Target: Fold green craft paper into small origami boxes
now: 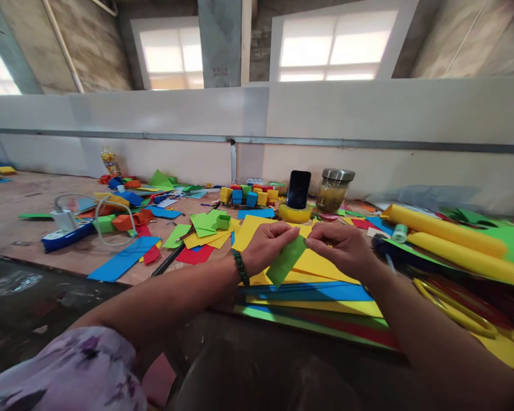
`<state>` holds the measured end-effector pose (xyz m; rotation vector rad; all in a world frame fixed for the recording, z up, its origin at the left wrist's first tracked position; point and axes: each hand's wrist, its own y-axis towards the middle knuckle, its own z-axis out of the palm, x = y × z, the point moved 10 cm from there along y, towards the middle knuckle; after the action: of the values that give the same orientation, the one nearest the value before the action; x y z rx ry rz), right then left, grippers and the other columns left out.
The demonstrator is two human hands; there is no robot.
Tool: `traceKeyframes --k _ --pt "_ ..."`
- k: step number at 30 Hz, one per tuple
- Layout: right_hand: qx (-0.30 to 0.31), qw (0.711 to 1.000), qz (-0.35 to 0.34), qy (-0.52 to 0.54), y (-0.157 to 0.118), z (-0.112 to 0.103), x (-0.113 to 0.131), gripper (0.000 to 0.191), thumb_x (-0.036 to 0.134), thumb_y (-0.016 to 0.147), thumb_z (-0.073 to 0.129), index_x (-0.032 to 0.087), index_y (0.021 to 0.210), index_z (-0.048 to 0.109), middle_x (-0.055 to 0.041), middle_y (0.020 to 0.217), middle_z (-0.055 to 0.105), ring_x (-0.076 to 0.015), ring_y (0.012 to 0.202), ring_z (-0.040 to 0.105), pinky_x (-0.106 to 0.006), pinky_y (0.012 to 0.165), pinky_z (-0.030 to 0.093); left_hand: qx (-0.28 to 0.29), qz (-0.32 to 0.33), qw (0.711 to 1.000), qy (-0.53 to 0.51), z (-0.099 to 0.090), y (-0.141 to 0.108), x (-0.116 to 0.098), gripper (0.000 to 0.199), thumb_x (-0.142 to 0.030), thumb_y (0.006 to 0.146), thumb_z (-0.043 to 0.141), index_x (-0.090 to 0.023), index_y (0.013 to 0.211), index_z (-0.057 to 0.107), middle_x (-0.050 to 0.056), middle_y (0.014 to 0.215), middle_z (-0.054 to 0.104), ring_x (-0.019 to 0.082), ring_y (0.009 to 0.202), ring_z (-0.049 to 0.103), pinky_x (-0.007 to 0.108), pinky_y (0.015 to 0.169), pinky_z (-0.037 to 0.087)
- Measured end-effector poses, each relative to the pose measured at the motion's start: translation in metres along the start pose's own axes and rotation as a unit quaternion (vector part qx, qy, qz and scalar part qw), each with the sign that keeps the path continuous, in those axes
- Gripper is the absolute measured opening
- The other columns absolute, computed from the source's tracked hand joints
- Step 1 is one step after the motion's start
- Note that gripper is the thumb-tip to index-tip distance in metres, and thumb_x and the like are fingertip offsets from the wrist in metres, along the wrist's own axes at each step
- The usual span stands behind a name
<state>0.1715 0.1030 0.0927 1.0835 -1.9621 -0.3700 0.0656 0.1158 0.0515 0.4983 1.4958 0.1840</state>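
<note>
A small green sheet hangs at a slant between my two hands, over a stack of yellow sheets. My left hand pinches its upper left edge; a dark green bead bracelet is on that wrist. My right hand has its fingers closed on the sheet's upper right corner. Blue, yellow, green and red layers show at the stack's front edge. Just left of the stack, a small open green box stands on loose green and yellow pieces.
Behind the stack stand a phone on a yellow tape roll, a glass jar and several small coloured boxes. Yellow rolls lie right. A white charger with a cable sits left, near a blue strip.
</note>
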Motion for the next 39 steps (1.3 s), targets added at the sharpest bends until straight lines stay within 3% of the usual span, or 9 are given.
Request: traceKeyframes --k 5,9,16,22,25,29,31,35,39 --pt "-0.037 0.998 0.046 0.012 0.001 -0.006 -0.015 0.030 0.038 0.081 0.060 0.017 0.059 0.059 0.0024 0.054 0.047 -0.0093 0.051 0.038 -0.025 0.047 0.030 0.078 -0.117 0.982 -0.124 0.014 0.001 0.029 0.051 -0.060 0.066 0.071 -0.012 0.077 0.059 0.001 0.067 0.060 0.010 0.060 0.057 0.023 0.059 0.043" --pt "-0.057 0.996 0.066 0.004 0.002 -0.009 -0.022 0.029 0.036 0.080 0.059 0.017 0.058 0.059 0.0026 0.051 0.046 -0.0093 0.050 0.038 -0.024 0.046 0.029 0.140 -0.212 0.951 -0.178 0.026 -0.005 0.047 0.049 -0.046 0.055 0.085 -0.010 0.082 0.064 0.005 0.070 0.068 0.012 0.062 0.064 0.027 0.067 0.050" --pt "-0.024 0.997 0.069 0.006 0.004 0.004 -0.021 0.032 0.036 0.081 0.057 0.017 0.056 0.059 0.0032 0.050 0.045 -0.0086 0.048 0.035 -0.025 0.045 0.028 0.140 -0.220 0.948 -0.183 0.025 -0.005 0.051 0.045 -0.041 0.053 0.087 -0.008 0.075 0.064 0.004 0.063 0.067 0.011 0.057 0.063 0.025 0.064 0.049" --pt "-0.086 0.992 0.091 0.034 0.001 0.004 -0.027 0.031 0.035 0.077 0.060 0.018 0.051 0.055 0.0038 0.049 0.043 -0.0088 0.048 0.036 -0.025 0.046 0.028 0.144 -0.237 0.946 -0.165 0.021 -0.002 0.049 0.045 -0.041 0.050 0.087 -0.010 0.073 0.063 0.002 0.059 0.066 0.012 0.055 0.064 0.025 0.062 0.050" --pt "-0.156 0.976 0.132 0.073 -0.003 -0.015 -0.052 0.027 0.032 0.073 0.064 0.019 0.052 0.056 0.0044 0.047 0.042 -0.0087 0.047 0.035 -0.024 0.045 0.028 0.170 -0.260 0.942 -0.127 0.019 -0.007 0.054 0.045 -0.042 0.049 0.087 -0.010 0.070 0.064 0.004 0.062 0.067 0.013 0.059 0.065 0.024 0.063 0.049" --pt "-0.316 0.908 0.190 0.197 -0.018 -0.067 -0.100 0.020 0.032 0.063 0.071 0.021 0.055 0.057 0.0044 0.046 0.044 -0.0088 0.042 0.034 -0.024 0.039 0.027 0.214 -0.256 0.941 -0.050 0.022 -0.016 0.060 0.041 -0.045 0.056 0.084 -0.011 0.069 0.065 0.004 0.064 0.069 0.011 0.060 0.064 0.021 0.061 0.046" --pt "-0.338 0.898 0.184 0.215 -0.019 -0.081 -0.109 0.026 0.034 0.062 0.071 0.022 0.052 0.051 0.0055 0.045 0.041 -0.0081 0.040 0.031 -0.024 0.037 0.027 0.225 -0.256 0.939 -0.042 0.025 -0.017 0.061 0.041 -0.047 0.058 0.082 -0.012 0.074 0.066 0.005 0.073 0.071 0.012 0.064 0.065 0.020 0.061 0.046" --pt "-0.313 0.906 0.175 0.227 -0.013 -0.072 -0.108 0.031 0.034 0.063 0.071 0.021 0.049 0.047 0.0061 0.045 0.039 -0.0069 0.041 0.031 -0.023 0.039 0.028 0.157 -0.244 0.955 -0.061 0.010 -0.002 0.058 0.054 -0.053 0.063 0.078 -0.018 0.102 0.063 0.007 0.103 0.070 0.015 0.075 0.069 0.022 0.063 0.047" --pt "-0.224 0.937 0.187 0.193 -0.008 -0.033 -0.095 0.022 0.034 0.065 0.071 0.019 0.054 0.060 0.0045 0.046 0.045 -0.0075 0.043 0.035 -0.023 0.042 0.029 0.062 -0.277 0.946 -0.157 -0.012 0.009 0.063 0.065 -0.072 0.066 0.062 -0.014 0.096 0.063 0.007 0.087 0.070 0.016 0.071 0.066 0.024 0.059 0.048"
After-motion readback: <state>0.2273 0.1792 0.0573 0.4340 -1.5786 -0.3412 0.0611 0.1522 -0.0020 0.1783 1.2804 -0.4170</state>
